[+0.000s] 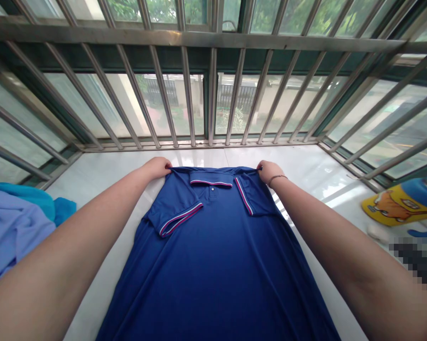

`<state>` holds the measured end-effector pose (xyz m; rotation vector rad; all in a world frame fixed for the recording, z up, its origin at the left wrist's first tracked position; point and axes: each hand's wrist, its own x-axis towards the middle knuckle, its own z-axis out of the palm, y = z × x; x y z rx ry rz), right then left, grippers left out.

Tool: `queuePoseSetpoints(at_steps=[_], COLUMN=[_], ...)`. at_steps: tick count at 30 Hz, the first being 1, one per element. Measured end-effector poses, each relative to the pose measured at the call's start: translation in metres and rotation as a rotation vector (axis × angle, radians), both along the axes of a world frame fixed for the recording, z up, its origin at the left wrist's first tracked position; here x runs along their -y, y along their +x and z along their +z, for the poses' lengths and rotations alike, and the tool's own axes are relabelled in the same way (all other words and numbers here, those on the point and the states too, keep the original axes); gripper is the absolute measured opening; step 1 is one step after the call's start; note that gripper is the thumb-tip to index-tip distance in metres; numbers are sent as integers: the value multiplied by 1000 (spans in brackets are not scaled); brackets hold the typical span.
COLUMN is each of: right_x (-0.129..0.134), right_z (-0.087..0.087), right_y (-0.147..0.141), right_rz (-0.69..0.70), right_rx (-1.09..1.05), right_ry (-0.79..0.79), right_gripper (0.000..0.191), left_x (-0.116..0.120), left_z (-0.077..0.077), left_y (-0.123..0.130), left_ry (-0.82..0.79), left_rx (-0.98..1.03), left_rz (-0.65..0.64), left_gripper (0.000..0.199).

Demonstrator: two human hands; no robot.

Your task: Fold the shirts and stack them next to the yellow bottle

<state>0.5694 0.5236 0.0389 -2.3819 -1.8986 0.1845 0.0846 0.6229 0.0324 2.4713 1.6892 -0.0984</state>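
Observation:
A navy blue polo shirt (220, 260) lies spread over the white ledge, its collar end toward the window. Red and white stripes edge the collar and both short sleeves, and a small button shows below the collar. Both sleeves lie folded inward over the front. At the far left shoulder corner, my left hand (159, 168) pinches the cloth between thumb and fingers. Opposite it, my right hand (270, 171), with a thin band on the wrist, pinches the right shoulder corner. The fabric between the two hands is stretched fairly straight. The shirt's lower end runs out of view.
Metal bars (213, 94) stand along the window behind the white ledge (220, 155) and on both sides. Light blue and turquoise cloth (18, 222) is heaped at the left. A yellow and blue bottle (400, 203) lies at the right, beside a small white object (378, 233).

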Motion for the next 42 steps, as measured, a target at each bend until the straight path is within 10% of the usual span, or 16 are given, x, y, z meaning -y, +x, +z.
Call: queuePoseSetpoints(at_steps=[4, 9, 13, 20, 28, 37, 42], right_x=[9, 21, 22, 37, 2, -44, -62], right_z=[7, 1, 1, 9, 12, 13, 6], right_y=[-17, -68, -93, -72, -34, -43, -63], right_rz=[87, 704, 723, 1014, 427, 387, 428], right_rx=[27, 90, 235, 255, 166, 63, 79], right_ry=[125, 124, 85, 82, -6, -125, -231], right_gripper=[32, 58, 29, 34, 48, 66, 55], left_x=[5, 14, 18, 18, 5, -16, -15], left_z=[1, 1, -1, -3, 9, 30, 21], left_y=[7, 31, 44, 31, 10, 34, 81], left_ry=[32, 71, 106, 129, -103, -167, -200], left_rx=[46, 46, -50, -26, 97, 121, 106], left_rz=[-6, -249, -245, -193, -166, -38, -197], left_gripper=[45, 44, 37, 48, 63, 69, 73])
